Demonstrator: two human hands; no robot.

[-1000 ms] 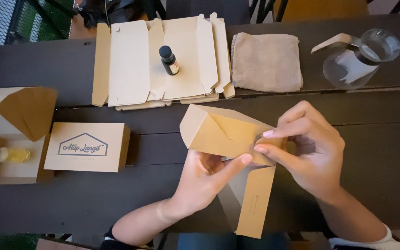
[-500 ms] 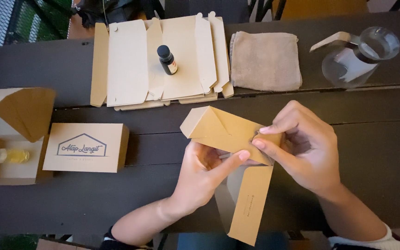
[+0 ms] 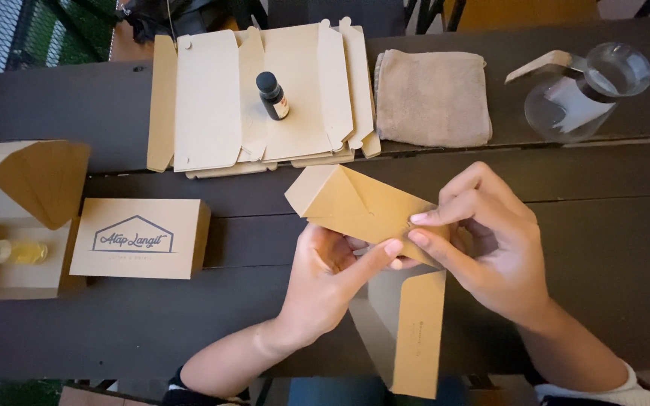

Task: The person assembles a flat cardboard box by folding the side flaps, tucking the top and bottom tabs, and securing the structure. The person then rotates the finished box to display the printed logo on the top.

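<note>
box: half-folded kraft cardboard box, held up over the dark table in front of me
left hand: my left hand cups it from below, thumb pressing the edge
right hand: my right hand pinches its right corner
behind: 1 small dark bottle standing on flat box blanks

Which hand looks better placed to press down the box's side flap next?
Probably the right hand: its fingertips already pinch the flap edge of the half-folded cardboard box. The left hand cradles the box from below, thumb along its lower edge, steadying it.
</note>
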